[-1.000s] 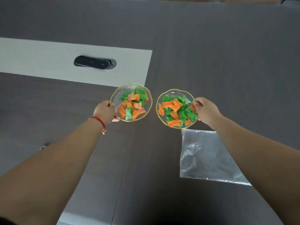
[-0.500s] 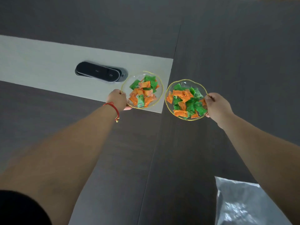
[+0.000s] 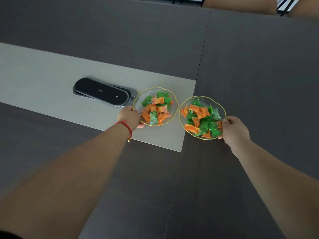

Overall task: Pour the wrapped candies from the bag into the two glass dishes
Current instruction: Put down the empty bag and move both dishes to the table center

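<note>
With both gold-rimmed glass dishes already full of orange and green wrapped candies [image 3: 156,108], the left hand [image 3: 129,117] pinching its dish [image 3: 139,99] at eight o'clock and the right hand [image 3: 234,129] pinching the other dish [image 3: 185,105] at four o'clock should probably lower them level, rims apart, clear of the black oval power hub [image 3: 101,92]; the bag is out of view.

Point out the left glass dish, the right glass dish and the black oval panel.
left glass dish [image 3: 145,94]: head view, bare far rim.
right glass dish [image 3: 205,100]: head view, bare far rim.
black oval panel [image 3: 101,91]: head view, top centre.

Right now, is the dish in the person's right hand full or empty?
Full: the right dish holds heaped green and orange candies.
</note>
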Action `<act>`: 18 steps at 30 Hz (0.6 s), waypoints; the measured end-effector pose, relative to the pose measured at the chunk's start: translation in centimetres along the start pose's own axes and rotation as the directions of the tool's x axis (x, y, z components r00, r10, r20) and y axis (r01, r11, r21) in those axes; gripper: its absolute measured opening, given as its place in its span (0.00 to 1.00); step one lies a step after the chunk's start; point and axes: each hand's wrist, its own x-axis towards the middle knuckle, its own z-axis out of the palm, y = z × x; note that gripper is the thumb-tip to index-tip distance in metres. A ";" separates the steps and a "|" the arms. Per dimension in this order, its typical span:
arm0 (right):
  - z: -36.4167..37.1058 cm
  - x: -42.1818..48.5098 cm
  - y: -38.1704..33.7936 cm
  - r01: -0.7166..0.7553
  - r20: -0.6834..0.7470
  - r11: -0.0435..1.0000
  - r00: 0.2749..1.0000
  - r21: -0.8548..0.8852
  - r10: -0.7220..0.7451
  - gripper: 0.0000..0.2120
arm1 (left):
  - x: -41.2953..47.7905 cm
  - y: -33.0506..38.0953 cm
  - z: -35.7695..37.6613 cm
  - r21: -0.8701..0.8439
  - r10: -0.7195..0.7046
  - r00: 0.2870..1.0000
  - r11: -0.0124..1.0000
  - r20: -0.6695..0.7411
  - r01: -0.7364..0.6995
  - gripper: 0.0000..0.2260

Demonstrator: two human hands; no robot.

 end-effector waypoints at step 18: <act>1.6 1.8 -0.7 0.004 -0.029 0.978 1.000 -0.208 -0.010 0.14 | -0.3 -0.8 0.1 0.017 0.125 0.991 0.992 -0.055 -0.124 0.10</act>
